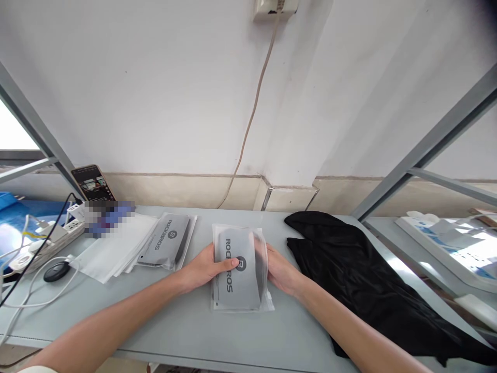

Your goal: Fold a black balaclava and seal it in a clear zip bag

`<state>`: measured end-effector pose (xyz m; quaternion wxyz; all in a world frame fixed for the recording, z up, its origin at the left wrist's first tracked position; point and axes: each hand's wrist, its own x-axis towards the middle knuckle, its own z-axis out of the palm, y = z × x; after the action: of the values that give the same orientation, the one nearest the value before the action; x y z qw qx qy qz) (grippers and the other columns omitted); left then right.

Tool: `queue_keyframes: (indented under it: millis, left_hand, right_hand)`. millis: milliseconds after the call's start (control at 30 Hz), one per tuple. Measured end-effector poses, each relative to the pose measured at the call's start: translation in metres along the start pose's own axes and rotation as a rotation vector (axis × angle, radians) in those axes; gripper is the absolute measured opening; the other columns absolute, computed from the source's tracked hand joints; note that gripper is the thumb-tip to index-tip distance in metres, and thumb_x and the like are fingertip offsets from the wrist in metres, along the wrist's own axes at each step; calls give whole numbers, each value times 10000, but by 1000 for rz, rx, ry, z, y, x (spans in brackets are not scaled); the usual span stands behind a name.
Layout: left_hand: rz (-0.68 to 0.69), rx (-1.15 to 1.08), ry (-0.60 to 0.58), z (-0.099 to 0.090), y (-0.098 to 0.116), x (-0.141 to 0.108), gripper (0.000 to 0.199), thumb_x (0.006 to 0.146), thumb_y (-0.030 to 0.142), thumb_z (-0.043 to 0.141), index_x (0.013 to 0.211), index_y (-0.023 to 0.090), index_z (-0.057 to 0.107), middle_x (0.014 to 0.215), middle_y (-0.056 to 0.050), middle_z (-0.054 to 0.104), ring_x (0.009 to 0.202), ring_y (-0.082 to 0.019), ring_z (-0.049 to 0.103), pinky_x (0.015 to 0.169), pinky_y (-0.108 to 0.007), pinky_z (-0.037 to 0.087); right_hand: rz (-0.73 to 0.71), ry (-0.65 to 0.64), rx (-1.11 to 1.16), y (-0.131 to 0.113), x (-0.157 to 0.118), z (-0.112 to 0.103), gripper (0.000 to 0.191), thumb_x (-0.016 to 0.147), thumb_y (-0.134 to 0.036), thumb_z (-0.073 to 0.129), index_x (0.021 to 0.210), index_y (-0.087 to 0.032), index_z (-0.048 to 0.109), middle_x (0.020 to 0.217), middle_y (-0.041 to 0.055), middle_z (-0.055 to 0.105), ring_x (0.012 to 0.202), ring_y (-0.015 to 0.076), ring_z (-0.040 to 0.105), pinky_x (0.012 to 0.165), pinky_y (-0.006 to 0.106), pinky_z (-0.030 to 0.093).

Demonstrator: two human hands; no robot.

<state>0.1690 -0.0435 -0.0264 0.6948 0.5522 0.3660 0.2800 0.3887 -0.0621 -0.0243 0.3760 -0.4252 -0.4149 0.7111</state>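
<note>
A clear zip bag (243,285) printed ROCKBROS, with something grey and dark inside, is upright in the middle of the view, its slider at the lower right corner. My left hand (204,267) grips its left edge, the thumb lying across the front near the round logo. At the right edge my right hand (277,267) holds the same bag, with its fingertips behind the plastic. A second packed ROCKBROS bag (165,241) lies to the left, beside a stack of flat translucent bags (112,248). Black fabric (349,264) is spread out on the right.
The grey table (174,331) meets a wall at the back. At the left are a propped phone (93,184), a power strip (50,243), white cables and a black mouse-like object (56,271). Metal frame bars (423,140) rise on both sides. A white and blue package (454,248) is at the far right.
</note>
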Motion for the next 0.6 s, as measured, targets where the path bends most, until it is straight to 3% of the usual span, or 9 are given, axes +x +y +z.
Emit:
queue_keyframes:
  millis: [100,200,300,367,500,600]
  left_hand:
    - [27,23,64,-3,-1,2,513,837,518,845,1196,197,669,1196,-117,762,1126,-310,715,904,-393,584]
    - [61,15,221,-6,-2,5,512,856,535,824,1201,189,671,1204,-123,757,1121,-301,712,935,-403,576]
    - [70,-45,338,-7,-4,7,535,861,544,820,1225,186,660,1230,-134,743,1132,-296,704,951,-407,571]
    - [64,-91,341,-7,-6,8,548,865,548,816,1241,186,649,1246,-137,734,1135,-293,702,937,-400,576]
    - [32,-109,259,-8,-7,8,541,870,570,802,1230,197,647,1229,-127,738,1093,-285,716,885,-384,587]
    - [30,-52,199,-10,-6,6,533,856,566,815,1208,197,657,1190,-115,751,1074,-283,719,877,-377,582]
  right_hand:
    - [14,60,22,0,2,-3,583,870,-722,706,1127,-202,771,961,107,817,946,298,753,815,393,591]
    - [-104,174,28,0,6,-5,500,830,-615,812,1093,-193,761,944,83,806,833,239,735,703,330,570]
    - [-207,222,51,0,9,-7,484,788,-528,875,1134,-222,732,944,36,794,781,180,711,712,298,566]
    - [-239,207,35,-1,8,-7,547,782,-512,882,1230,-247,715,1012,34,794,835,183,721,746,306,576]
    - [-242,56,-76,-3,2,-4,619,833,-549,821,1378,-291,680,1221,59,773,1015,256,732,760,341,600]
    - [-212,-26,-166,-6,-1,-4,580,856,-550,794,1368,-298,690,1202,51,786,972,264,743,707,329,602]
